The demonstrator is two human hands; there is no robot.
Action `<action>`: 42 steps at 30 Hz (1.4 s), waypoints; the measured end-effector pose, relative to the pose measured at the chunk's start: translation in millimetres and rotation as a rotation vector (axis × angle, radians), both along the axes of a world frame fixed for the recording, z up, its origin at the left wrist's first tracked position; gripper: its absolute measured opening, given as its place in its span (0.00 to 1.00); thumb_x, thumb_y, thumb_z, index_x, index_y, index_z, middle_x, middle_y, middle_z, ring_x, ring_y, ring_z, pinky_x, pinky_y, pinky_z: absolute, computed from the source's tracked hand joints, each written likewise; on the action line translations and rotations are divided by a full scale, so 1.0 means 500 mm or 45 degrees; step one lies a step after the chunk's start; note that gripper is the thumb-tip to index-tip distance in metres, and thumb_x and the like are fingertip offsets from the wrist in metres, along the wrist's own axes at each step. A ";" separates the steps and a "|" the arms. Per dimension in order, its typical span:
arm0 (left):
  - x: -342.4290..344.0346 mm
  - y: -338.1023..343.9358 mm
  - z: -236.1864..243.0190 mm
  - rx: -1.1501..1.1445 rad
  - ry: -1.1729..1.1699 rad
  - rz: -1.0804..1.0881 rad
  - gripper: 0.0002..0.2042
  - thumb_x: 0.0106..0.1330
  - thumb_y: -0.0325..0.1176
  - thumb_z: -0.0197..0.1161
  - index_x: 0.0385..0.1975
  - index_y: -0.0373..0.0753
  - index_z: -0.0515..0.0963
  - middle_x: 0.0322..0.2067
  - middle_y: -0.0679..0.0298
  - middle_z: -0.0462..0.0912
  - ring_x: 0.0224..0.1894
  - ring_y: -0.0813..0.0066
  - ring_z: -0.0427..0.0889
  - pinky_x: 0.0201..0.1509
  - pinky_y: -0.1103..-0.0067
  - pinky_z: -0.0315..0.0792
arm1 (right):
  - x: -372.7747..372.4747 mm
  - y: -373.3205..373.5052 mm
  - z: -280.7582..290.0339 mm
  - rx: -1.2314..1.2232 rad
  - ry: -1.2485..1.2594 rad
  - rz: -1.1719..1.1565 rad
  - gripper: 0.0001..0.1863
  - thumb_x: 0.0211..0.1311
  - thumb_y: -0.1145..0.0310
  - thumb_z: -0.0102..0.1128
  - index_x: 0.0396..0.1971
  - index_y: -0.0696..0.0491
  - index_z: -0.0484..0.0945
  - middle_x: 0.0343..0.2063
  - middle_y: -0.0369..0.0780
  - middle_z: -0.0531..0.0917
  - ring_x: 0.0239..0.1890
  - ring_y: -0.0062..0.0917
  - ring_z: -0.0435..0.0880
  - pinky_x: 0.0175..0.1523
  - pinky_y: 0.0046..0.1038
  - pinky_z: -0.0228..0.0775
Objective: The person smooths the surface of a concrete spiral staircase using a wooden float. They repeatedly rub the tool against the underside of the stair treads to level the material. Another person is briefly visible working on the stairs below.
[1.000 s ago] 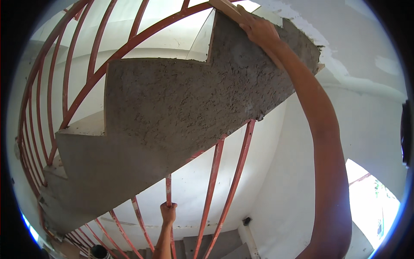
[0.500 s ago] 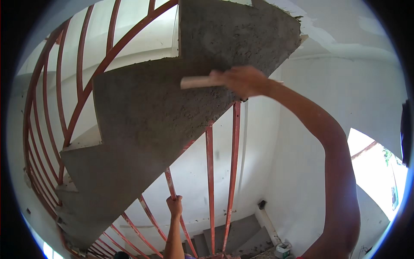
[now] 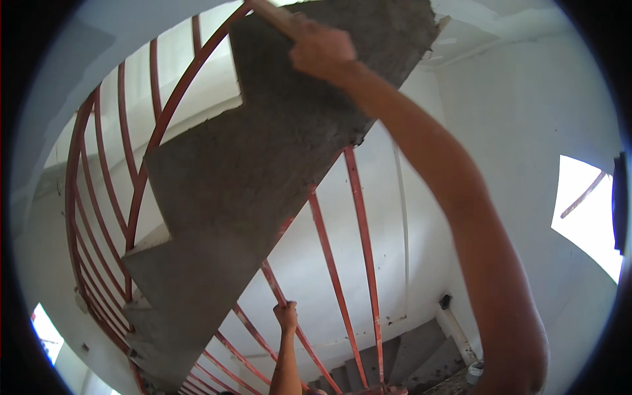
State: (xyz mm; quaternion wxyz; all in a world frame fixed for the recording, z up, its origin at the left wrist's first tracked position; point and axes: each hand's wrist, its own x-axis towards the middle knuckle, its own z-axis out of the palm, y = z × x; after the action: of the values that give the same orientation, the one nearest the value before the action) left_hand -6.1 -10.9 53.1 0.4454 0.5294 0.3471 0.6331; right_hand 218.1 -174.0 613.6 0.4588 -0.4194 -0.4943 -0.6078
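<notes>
My right hand (image 3: pixel 322 52), raised at the upper middle, is closed on a pale wooden strip (image 3: pixel 273 14) held diagonally against the upper part of the stair's stepped side (image 3: pixel 197 191), which is covered in grey plaster. The strip's edge against the plaster is partly hidden by my hand and blurred. Low in the middle, my left hand (image 3: pixel 286 316) is wrapped round a red metal baluster (image 3: pixel 270 276) below the slanting lower edge of the stair.
A curved red railing (image 3: pixel 172 102) rises along the left. White walls (image 3: pixel 513 112) surround the stairwell, with bright openings (image 3: pixel 582 204) at right and lower left. Grey steps (image 3: pixel 421 342) turn below, beside a pale pipe (image 3: pixel 461 342) and a small container (image 3: pixel 474 372).
My right hand and the strip swept down across the plaster and are now back up near the top, farther left. The view has shifted; my left hand stays on a baluster.
</notes>
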 end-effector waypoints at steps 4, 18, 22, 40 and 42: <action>0.011 -0.009 0.014 -0.030 0.004 -0.006 0.11 0.48 0.27 0.57 0.09 0.41 0.63 0.07 0.73 0.61 0.07 0.83 0.61 0.11 0.82 0.53 | -0.017 0.027 -0.005 -0.040 -0.023 0.027 0.28 0.50 0.67 0.54 0.51 0.61 0.60 0.35 0.48 0.78 0.36 0.40 0.81 0.38 0.37 0.75; 0.022 -0.005 0.011 -0.053 -0.040 0.036 0.10 0.47 0.27 0.56 0.09 0.41 0.64 0.07 0.73 0.61 0.07 0.83 0.60 0.10 0.82 0.54 | 0.042 0.003 -0.109 -0.420 -0.027 -0.112 0.40 0.47 0.71 0.57 0.63 0.44 0.53 0.34 0.46 0.79 0.34 0.40 0.82 0.36 0.37 0.75; 0.008 -0.007 0.005 -0.043 -0.042 0.045 0.10 0.47 0.26 0.56 0.09 0.40 0.64 0.06 0.73 0.61 0.07 0.83 0.60 0.10 0.82 0.54 | 0.176 -0.003 -0.069 -0.270 0.129 -0.156 0.38 0.46 0.70 0.55 0.62 0.44 0.55 0.32 0.47 0.80 0.32 0.41 0.82 0.36 0.40 0.75; 0.030 -0.010 0.015 -0.053 -0.043 0.113 0.11 0.47 0.24 0.54 0.09 0.42 0.61 0.06 0.74 0.58 0.05 0.83 0.57 0.08 0.83 0.51 | 0.380 0.002 0.078 -0.145 0.479 -0.159 0.39 0.50 0.58 0.57 0.63 0.46 0.53 0.30 0.52 0.81 0.34 0.48 0.81 0.40 0.45 0.74; 0.006 -0.005 0.005 -0.057 -0.019 0.143 0.11 0.47 0.24 0.54 0.09 0.42 0.60 0.06 0.74 0.58 0.05 0.84 0.56 0.08 0.82 0.52 | 0.313 -0.001 0.042 -0.229 0.367 -0.103 0.39 0.49 0.58 0.58 0.62 0.47 0.54 0.29 0.52 0.81 0.34 0.47 0.81 0.40 0.45 0.74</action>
State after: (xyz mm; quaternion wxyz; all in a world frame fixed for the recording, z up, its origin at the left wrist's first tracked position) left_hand -3.3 -13.7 55.4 0.4236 0.4943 0.3869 0.6531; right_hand 374.5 -174.3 634.5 0.4607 -0.5610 -0.4584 -0.5127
